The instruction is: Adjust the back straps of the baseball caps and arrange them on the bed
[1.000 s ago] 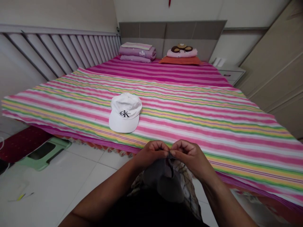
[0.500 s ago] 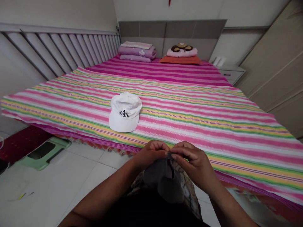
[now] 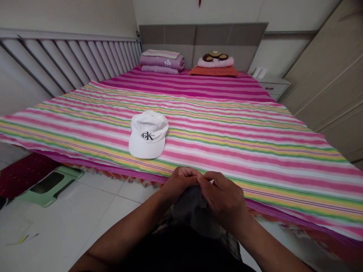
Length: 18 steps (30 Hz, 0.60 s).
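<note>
Close to my body, just off the bed's near edge, both hands are closed on a grey cap (image 3: 185, 202); its lower part is in shadow and its shape is partly hidden. My left hand (image 3: 183, 183) pinches the top edge from the left. Touching it, my right hand (image 3: 222, 192) has thumb and fingers pressed together at the same edge and covers the strap end there. Beyond my hands, a white cap (image 3: 149, 134) with black letters lies on the bed, its brim toward me.
A striped cloth (image 3: 227, 132) covers the near part of the bed. Folded purple bedding (image 3: 161, 62) and a pink stack (image 3: 211, 63) sit by the headboard (image 3: 181, 36). A green stool (image 3: 52, 185) stands on the floor at left. A nightstand (image 3: 273, 87) is at the far right.
My right hand has turned and closed in against the left fingertips, now hiding the strap that showed between them. The view has shifted slightly; the white cap lies as before.
</note>
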Each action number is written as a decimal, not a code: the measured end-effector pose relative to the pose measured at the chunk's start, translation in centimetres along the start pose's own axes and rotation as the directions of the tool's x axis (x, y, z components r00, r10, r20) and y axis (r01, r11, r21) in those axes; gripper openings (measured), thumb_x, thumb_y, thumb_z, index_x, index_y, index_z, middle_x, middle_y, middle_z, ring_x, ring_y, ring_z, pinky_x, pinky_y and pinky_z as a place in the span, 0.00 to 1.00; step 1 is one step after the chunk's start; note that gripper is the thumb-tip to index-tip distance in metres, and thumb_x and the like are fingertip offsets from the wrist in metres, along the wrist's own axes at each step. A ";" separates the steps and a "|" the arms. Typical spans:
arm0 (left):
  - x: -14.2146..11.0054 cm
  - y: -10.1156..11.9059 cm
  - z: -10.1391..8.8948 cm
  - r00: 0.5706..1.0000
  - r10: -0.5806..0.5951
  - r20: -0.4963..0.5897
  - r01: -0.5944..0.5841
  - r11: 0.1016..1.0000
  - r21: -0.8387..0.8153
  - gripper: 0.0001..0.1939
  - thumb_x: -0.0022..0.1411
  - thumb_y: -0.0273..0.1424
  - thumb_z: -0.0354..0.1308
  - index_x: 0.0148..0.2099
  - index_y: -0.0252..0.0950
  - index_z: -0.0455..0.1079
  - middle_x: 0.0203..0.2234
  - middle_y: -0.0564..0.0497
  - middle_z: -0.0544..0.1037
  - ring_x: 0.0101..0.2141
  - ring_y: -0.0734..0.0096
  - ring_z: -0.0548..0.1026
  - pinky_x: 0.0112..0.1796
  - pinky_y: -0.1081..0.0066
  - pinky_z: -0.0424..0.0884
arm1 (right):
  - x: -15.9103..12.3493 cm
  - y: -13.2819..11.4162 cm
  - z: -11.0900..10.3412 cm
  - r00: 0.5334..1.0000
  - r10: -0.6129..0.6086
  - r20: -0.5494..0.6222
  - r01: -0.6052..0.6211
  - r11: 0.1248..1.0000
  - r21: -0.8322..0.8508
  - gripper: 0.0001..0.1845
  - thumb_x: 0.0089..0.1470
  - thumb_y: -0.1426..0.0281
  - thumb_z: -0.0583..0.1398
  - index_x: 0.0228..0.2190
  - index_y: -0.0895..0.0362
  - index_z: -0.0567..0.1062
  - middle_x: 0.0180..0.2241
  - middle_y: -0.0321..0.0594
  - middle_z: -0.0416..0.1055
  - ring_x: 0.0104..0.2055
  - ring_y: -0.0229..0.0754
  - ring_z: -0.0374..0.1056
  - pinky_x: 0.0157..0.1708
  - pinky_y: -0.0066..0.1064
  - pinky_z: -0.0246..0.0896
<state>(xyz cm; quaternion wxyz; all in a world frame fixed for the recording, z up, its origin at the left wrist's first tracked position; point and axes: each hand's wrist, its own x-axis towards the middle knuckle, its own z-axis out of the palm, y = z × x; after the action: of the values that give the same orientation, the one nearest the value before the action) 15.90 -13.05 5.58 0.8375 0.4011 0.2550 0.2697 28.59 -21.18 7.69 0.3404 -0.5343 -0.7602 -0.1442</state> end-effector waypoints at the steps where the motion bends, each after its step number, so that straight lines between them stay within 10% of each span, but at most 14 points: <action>1: 0.0 0.0 0.1 1.000 0.005 -0.012 -0.005 1.000 0.002 0.09 0.42 0.30 0.67 0.27 0.28 0.74 0.19 0.50 0.75 0.21 0.78 0.70 0.26 0.77 0.64 | -0.1 -0.2 0.2 0.999 -0.035 -0.024 0.034 0.999 -0.016 0.09 0.55 0.76 0.54 0.34 0.59 0.74 0.32 0.44 0.73 0.29 0.40 0.68 0.27 0.29 0.61; 6: -0.1 -0.2 0.0 0.999 0.033 0.004 -0.033 0.999 -0.002 0.09 0.44 0.31 0.66 0.27 0.29 0.74 0.22 0.50 0.76 0.23 0.78 0.71 0.27 0.77 0.64 | -0.4 -0.6 -0.3 0.987 -0.055 -0.153 0.079 0.985 0.154 0.09 0.53 0.74 0.56 0.37 0.56 0.73 0.34 0.42 0.74 0.32 0.40 0.69 0.30 0.29 0.62; 10: -0.2 0.0 -0.6 0.994 0.053 0.101 -0.055 0.998 0.018 0.09 0.46 0.32 0.65 0.29 0.31 0.74 0.25 0.49 0.75 0.24 0.77 0.71 0.29 0.75 0.65 | -0.4 0.5 -0.8 0.930 0.317 -0.185 -0.232 0.898 0.374 0.14 0.55 0.71 0.54 0.44 0.55 0.69 0.41 0.46 0.70 0.39 0.44 0.68 0.34 0.33 0.63; 12: -0.3 0.3 -0.8 0.988 0.063 0.139 -0.071 0.996 0.055 0.08 0.46 0.32 0.65 0.28 0.31 0.73 0.26 0.49 0.75 0.26 0.77 0.70 0.29 0.76 0.64 | -0.3 1.3 -0.7 0.860 0.495 0.124 -0.477 0.692 0.541 0.13 0.56 0.66 0.53 0.42 0.56 0.71 0.37 0.43 0.71 0.37 0.44 0.68 0.34 0.33 0.62; 15: -0.3 0.9 -1.1 0.985 0.025 0.172 -0.044 0.993 0.106 0.09 0.46 0.32 0.65 0.28 0.30 0.73 0.23 0.50 0.73 0.24 0.78 0.69 0.28 0.77 0.63 | -0.5 2.2 -0.4 0.656 0.359 0.664 -0.749 0.201 0.631 0.16 0.53 0.57 0.55 0.31 0.58 0.72 0.25 0.37 0.69 0.28 0.39 0.64 0.28 0.29 0.58; 18: -0.4 1.4 -1.3 0.984 -0.042 0.175 0.026 0.995 0.092 0.12 0.45 0.33 0.66 0.32 0.31 0.73 0.24 0.50 0.74 0.24 0.77 0.70 0.28 0.77 0.62 | -0.7 2.2 -0.2 0.566 0.306 0.765 -0.761 -0.163 0.628 0.18 0.47 0.57 0.61 0.22 0.59 0.67 0.18 0.30 0.60 0.20 0.31 0.54 0.22 0.24 0.50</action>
<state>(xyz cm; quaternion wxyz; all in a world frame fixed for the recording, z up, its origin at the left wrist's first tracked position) 14.42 -11.85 6.02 0.8426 0.4559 0.1983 0.2072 30.82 -20.93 7.00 0.4731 -0.4697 -0.3950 0.6321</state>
